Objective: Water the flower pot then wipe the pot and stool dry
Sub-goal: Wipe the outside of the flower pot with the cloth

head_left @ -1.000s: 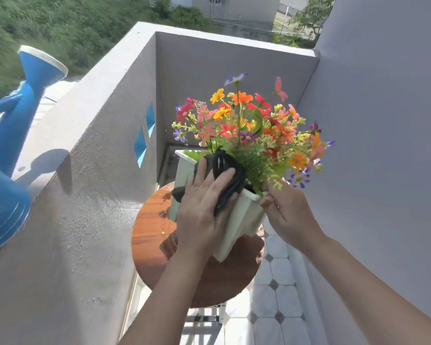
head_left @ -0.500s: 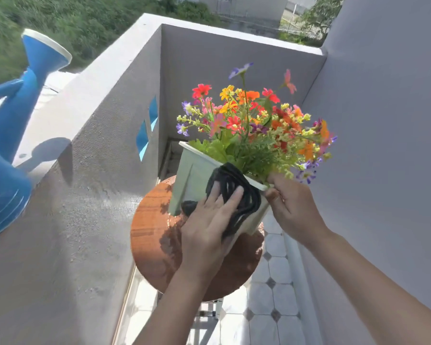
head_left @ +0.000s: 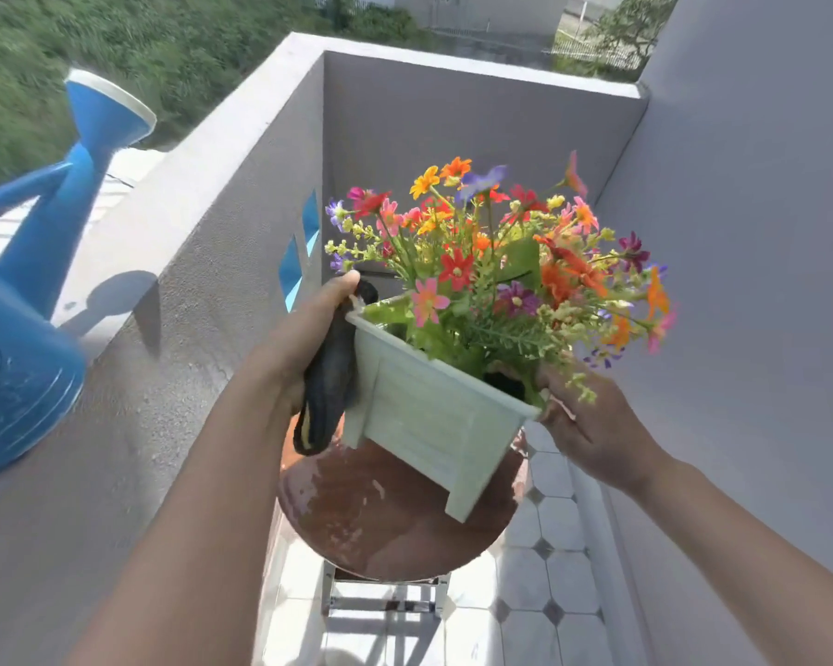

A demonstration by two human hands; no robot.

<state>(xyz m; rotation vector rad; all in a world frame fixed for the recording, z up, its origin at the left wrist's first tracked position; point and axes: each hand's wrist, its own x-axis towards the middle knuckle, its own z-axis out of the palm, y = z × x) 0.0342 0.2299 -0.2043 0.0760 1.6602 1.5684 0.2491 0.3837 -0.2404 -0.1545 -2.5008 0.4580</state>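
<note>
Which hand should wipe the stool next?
Left. The left hand holds the dark cloth against the pot, just above the stool. The right hand is busy gripping the tilted pot's rim.

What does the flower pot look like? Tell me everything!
The flower pot is a pale green square box that looks like plastic, with ribbed sides, a flared rim and short corner legs. It is full of colourful flowers. It is tilted above the round brown stool; whether a leg touches it is unclear. The left hand presses a dark cloth against its left side, and the right hand grips its right rim.
</note>
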